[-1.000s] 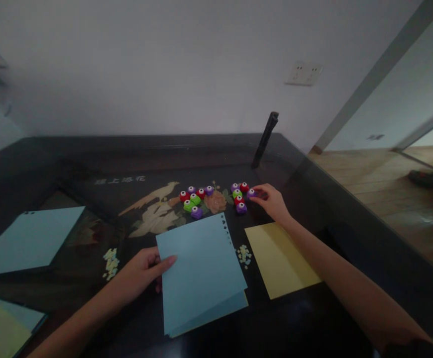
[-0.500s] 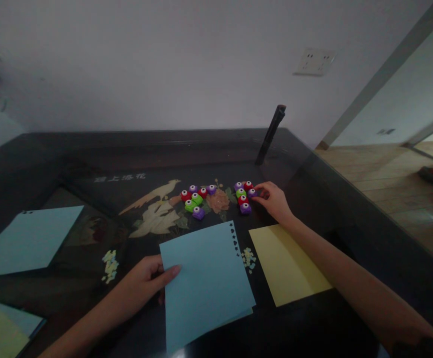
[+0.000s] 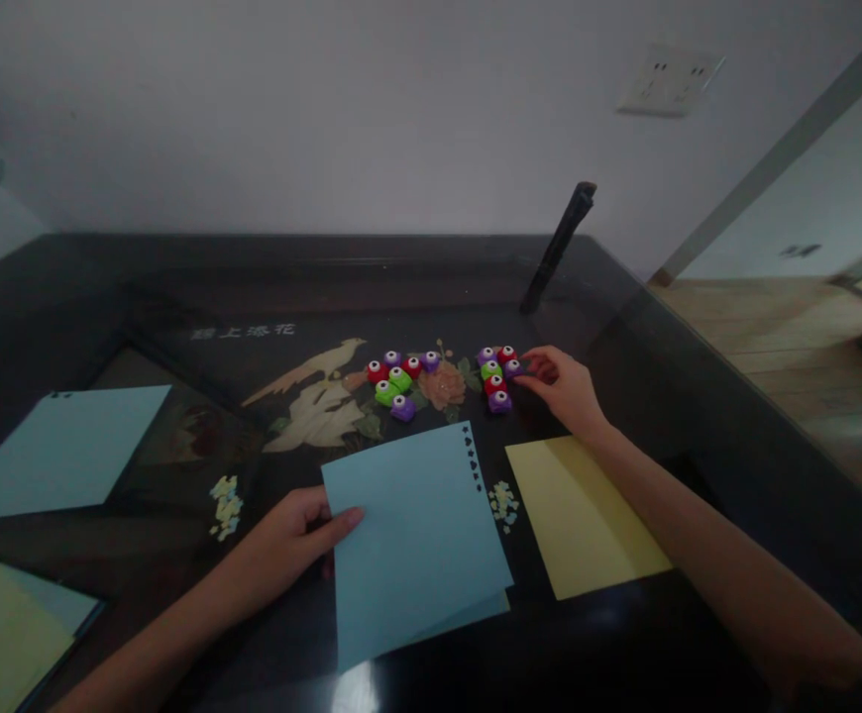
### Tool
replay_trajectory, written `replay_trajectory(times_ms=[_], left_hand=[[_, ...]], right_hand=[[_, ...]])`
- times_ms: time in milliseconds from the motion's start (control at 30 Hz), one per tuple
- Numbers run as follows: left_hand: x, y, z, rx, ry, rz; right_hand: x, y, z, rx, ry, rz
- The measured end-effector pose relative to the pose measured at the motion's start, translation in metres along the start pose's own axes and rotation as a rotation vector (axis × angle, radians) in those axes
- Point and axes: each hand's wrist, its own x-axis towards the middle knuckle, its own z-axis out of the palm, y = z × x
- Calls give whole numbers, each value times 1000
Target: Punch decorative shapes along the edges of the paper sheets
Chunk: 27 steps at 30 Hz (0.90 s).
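Note:
My left hand (image 3: 310, 533) is closed on the left edge of a blue sheet of paper (image 3: 412, 550), thumb on top and fingers behind. A row of small star and heart cut-outs runs along its upper right edge; another sheet's edge shows underneath. My right hand (image 3: 561, 388) reaches to the right group of punches, its thumb and forefinger pinching a purple craft punch (image 3: 512, 369). Beside it stand a green craft punch (image 3: 490, 370), red craft punches (image 3: 495, 385) and other purple ones. To the left is a second group of red, green and purple craft punches (image 3: 399, 378).
A yellow sheet (image 3: 587, 520) lies under my right forearm. Paper bits form piles (image 3: 503, 503) on both sides of the blue sheet. Another blue sheet (image 3: 66, 446) and a yellow sheet (image 3: 7, 634) lie left. A black upright object (image 3: 559, 248) stands at the table's back right.
The camera view has shifted slightly. My right hand stays at the purple craft punch, and my left hand keeps hold of the blue paper, its bottom edge a little higher in view.

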Motion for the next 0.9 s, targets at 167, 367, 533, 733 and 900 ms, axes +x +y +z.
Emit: replay_trajectory(times_ms=[167,367,533,733,900], left_hand=[[-1,-1,-2,-4,45,-20],[-1,-2,2,-44,43,-11],[-5,0,4,33,19,18],[-8,-1,7,76,25,26],[-7,0,15,73,17,42]], right_hand=[[-28,-46,-25,106,-57,92],[-76,-106,-29,385,-468,277],[-92,-115,-16,603,-629,451],[-97,-115,-10,644,-651,508],[-98,-112,-8,595,-627,499]])
